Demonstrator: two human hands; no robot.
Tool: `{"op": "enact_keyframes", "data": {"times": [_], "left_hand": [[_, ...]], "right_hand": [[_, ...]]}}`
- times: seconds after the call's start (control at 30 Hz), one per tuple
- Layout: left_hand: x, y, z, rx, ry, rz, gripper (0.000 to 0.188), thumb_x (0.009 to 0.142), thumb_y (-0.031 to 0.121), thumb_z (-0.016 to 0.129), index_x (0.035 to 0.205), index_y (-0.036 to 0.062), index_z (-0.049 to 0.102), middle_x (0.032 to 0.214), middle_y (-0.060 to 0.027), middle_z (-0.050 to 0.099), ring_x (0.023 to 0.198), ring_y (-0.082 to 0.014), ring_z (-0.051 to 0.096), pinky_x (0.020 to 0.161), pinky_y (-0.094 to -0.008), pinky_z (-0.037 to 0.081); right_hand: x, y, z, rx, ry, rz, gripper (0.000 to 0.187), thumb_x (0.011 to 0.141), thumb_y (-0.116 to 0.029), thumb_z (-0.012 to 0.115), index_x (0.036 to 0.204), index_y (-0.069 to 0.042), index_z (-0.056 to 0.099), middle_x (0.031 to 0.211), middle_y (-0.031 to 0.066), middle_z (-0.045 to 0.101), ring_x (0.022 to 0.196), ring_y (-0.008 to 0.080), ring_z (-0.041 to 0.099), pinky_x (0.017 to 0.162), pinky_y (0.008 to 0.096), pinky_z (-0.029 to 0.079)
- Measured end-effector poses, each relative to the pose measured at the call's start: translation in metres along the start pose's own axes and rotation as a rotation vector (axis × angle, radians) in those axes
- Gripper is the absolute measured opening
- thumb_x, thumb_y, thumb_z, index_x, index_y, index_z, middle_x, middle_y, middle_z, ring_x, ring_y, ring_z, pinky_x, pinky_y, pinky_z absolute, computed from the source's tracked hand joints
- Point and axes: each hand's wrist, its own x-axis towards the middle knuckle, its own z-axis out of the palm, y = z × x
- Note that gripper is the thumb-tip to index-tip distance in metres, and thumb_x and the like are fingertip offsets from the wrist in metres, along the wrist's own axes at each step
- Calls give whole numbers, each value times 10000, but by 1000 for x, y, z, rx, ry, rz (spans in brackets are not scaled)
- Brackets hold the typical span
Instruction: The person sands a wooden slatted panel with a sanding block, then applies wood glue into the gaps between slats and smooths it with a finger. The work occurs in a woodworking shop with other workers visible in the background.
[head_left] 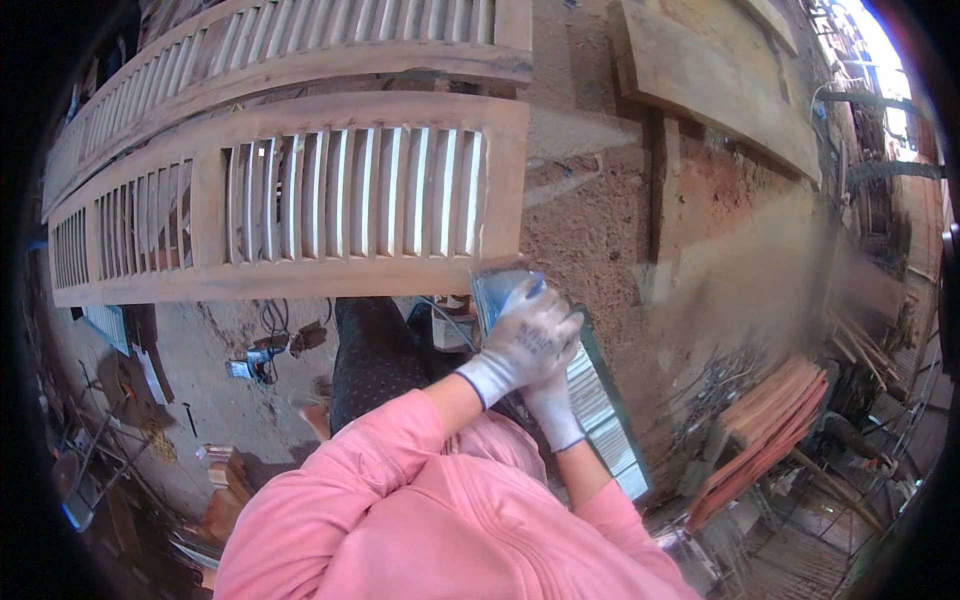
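Note:
A long wooden louvered panel (370, 278) lies before me, with upright slats set in its frame. At its near right corner, a blue tool (490, 293) meets the edge; gloves cover much of it, so its exact kind is hidden. My left hand (525, 335), in a white-grey glove, is closed around the tool's top. Just below and to the right, my right hand (552, 395), gloved too, presses close against the left one. Its fingers are partly hidden, and what they grip cannot be made out.
A second louvered panel (300, 62) lies beyond the first. Wide boards (715, 85) rest at the far right. A green-framed slatted pane (608, 425) stands beside my right arm. Stacked reddish planks (765, 430) are at right; a corded blue power tool (258, 362) lies on the ground.

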Motion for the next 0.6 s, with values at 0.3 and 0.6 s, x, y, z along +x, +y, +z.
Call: {"op": "enact_keyframes", "data": {"times": [0.3,0.6], "left_hand": [[-22,11,0,-68,-117,-13,316,828,304,740,1083,120,775,981,-87,734,1105,-272,657,1113,-555,425],[-16,6,-2,5,30,-7,287,833,293,737,1060,119,766,938,-82,716,1032,-270,673,1063,-541,467]], "right_hand": [[-17,-1,2,-60,63,-102,869,951,-243,701,1643,-32,220,1608,344,304,1428,480,422,1205,516,352],[-8,16,4,-157,8,-144,707,956,-228,672,1576,-39,390,1556,300,439,1391,455,485,1147,509,410]]}}
